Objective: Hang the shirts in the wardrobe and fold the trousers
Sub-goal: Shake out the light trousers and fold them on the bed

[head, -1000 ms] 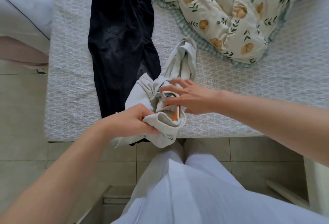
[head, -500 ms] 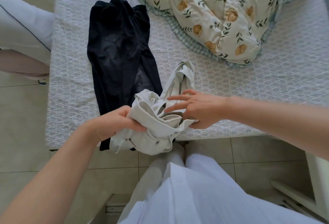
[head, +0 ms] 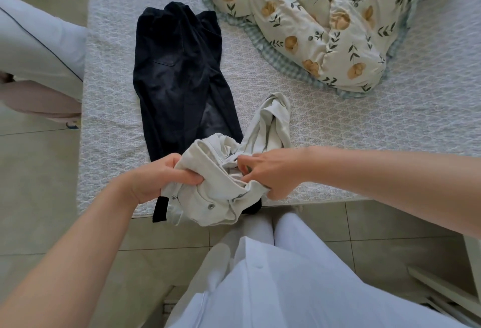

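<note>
Soft daylight makes the room bright. Shadows are weak. The pale trousers (head: 216, 192) look sharp in the middle. The bed (head: 390, 124) edge bends near the sides, and the corners look blurry.

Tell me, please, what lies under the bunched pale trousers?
The dark trousers run beneath the pale trousers; one hem shows below the left hand. Their covered part cannot be seen.

Pale trousers (head: 216, 184): matt woven cloth, metal button
Dark trousers (head: 179, 77): soft matt cloth
Bedspread (head: 364, 129): textured quilted cloth
Floor (head: 36, 171): smooth tile
</note>
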Demonstrator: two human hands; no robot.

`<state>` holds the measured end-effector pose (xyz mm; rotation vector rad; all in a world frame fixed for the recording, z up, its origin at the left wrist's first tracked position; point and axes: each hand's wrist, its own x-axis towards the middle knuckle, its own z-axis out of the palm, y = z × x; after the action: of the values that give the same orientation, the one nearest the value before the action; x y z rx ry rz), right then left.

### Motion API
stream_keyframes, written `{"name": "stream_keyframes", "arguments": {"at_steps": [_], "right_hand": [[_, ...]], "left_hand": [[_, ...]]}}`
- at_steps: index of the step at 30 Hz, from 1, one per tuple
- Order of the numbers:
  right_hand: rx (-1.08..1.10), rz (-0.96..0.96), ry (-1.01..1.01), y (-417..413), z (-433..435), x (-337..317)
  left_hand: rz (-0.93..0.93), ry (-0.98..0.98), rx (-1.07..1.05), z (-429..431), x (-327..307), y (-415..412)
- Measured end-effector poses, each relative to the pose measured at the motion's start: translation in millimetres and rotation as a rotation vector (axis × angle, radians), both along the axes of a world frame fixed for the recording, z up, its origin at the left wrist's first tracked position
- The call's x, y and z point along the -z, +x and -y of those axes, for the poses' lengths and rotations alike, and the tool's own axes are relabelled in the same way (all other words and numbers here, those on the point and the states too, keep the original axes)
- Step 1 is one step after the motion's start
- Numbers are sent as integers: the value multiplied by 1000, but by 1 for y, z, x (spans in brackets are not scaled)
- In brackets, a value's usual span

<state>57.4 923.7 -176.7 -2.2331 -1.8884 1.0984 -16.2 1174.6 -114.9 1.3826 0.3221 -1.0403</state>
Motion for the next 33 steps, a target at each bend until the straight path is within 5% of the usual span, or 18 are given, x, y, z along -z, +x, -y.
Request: {"name": "stream_keyframes", "arguments": {"at_steps": [16, 24, 27, 33], "right_hand": [[-178, 250, 375, 41, 34, -3], [513, 508, 370, 32, 88, -25], [635, 535, 228, 10, 99, -17], [211, 195, -197, -15, 109, 0]], "left_hand": [[-13, 10, -148, -24, 12, 4], [122, 12, -220, -7, 10, 27], [171, 113, -236, 10, 13, 38], [195, 198, 43, 30, 22, 38]]}}
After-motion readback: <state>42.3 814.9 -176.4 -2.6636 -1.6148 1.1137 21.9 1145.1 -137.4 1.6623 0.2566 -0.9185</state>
